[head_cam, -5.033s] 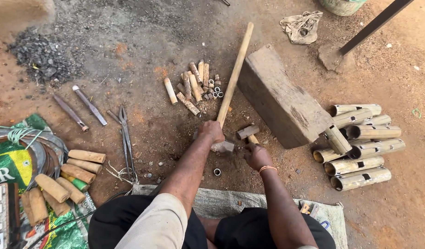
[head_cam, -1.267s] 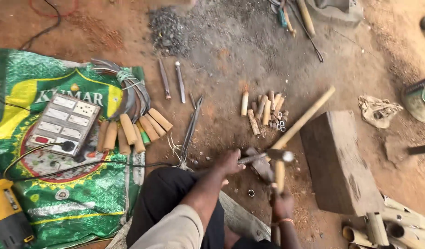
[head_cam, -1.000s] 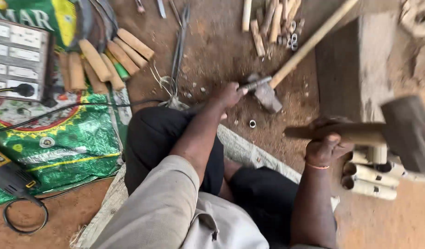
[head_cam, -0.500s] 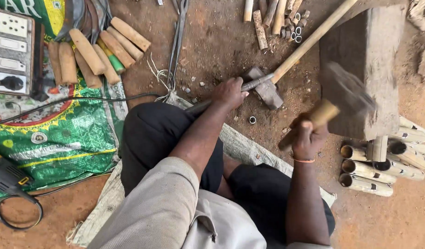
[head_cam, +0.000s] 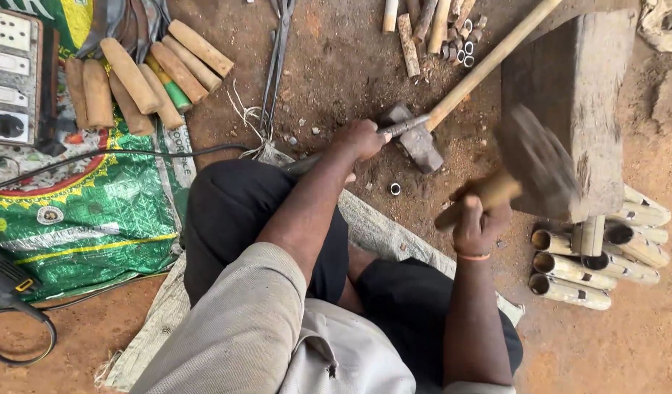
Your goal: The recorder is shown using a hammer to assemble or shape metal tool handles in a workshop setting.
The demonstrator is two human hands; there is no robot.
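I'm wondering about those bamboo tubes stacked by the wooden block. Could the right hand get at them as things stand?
Probably not at once: the right hand is shut on the hammer. The bamboo tubes lie close beside it with bare ground between, so the way itself looks free.

Bare reddish-brown earth forms the floor of an outdoor work spot under flat, even daylight, scattered with small stones and grit. A green and yellow woven sack lies spread on the ground at the left with a row of wooden handles along its upper edge and a black cable crossing it, beside a white socket board. A heavy wooden block stands on the dirt at the right, with a stack of bamboo tubes just below it.
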